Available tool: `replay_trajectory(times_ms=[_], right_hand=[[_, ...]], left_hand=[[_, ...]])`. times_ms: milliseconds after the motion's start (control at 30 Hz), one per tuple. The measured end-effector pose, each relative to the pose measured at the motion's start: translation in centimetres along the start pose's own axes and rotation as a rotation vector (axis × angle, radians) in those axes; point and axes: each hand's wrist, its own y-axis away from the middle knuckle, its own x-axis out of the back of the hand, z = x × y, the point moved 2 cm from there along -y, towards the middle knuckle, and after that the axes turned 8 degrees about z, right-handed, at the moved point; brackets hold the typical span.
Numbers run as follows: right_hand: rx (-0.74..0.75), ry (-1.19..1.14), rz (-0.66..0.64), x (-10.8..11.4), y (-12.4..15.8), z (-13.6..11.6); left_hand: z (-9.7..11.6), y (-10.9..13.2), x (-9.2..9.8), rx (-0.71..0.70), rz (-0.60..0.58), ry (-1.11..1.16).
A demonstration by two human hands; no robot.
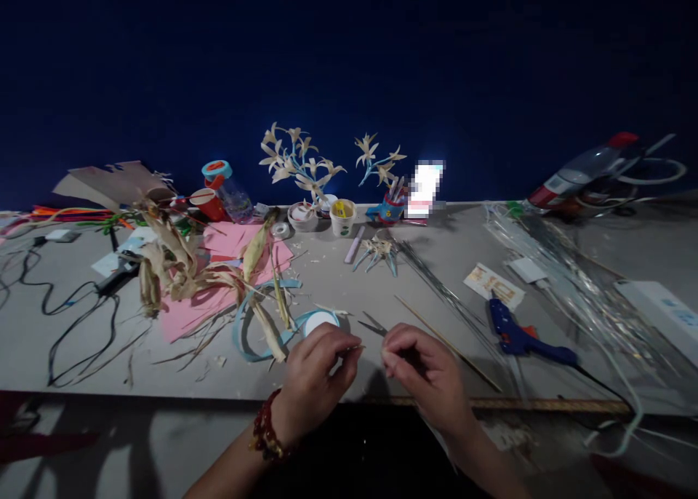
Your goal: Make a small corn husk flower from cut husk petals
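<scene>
Near the table's front edge my left hand (323, 362) is closed in a pinch, with a tiny pale bit at its fingertips that is too small to name. A short gap to its right, my right hand (424, 368) also pinches, and whatever it holds is hidden. Scissors (373, 326) lie just beyond my fingers, partly covered by the right hand. Behind my left hand is a roll of light blue tape (297, 326) with a white middle. A thin brown stick (447, 342) lies beside my right hand. Small husk flowers with blue stems (379, 252) rest farther back.
Dried corn husks (179, 255) and pink paper (185, 311) spread over the left side, near black cables (112, 324). Cups (342, 222) and husk flower sprays (297, 157) stand at the back. To the right are wires (447, 292), a blue glue gun (523, 339) and a tilted bottle (581, 172).
</scene>
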Motion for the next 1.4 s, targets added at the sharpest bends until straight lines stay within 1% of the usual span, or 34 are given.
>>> replay_trajectory(times_ms=[233,433,567,800,900,1067,1233,1400], right_hand=[[0.004,0.018,0.02,0.1,0.3,0.3],[0.01,0.004,0.01,0.3,0.3,0.3],[0.02,0.012,0.015,0.4,0.2,0.1],[0.049,0.062,0.04,0.5,0.6,0.0],[0.057,0.064,0.04,0.7,0.7,0.1],[0.057,0.04,0.05,1.2,0.9,0.1],[0.109,0.059,0.071,1.9,0.9,-0.1],[0.13,0.064,0.091,2.4,1.0,-0.3]], left_hand=[[-0.2,0.2,0.2,-0.014,-0.016,-0.004],[-0.4,0.4,0.2,-0.004,-0.044,-0.008],[-0.3,0.4,0.2,-0.035,-0.069,-0.028],[-0.2,0.4,0.0,-0.057,-0.066,-0.041],[-0.1,0.5,-0.2,-0.063,-0.045,-0.051],[0.2,0.4,-0.4,-0.044,-0.049,-0.033],[0.9,-0.1,-0.6,-0.032,-0.078,0.0],[1.4,-0.3,-0.9,-0.045,-0.087,-0.023]])
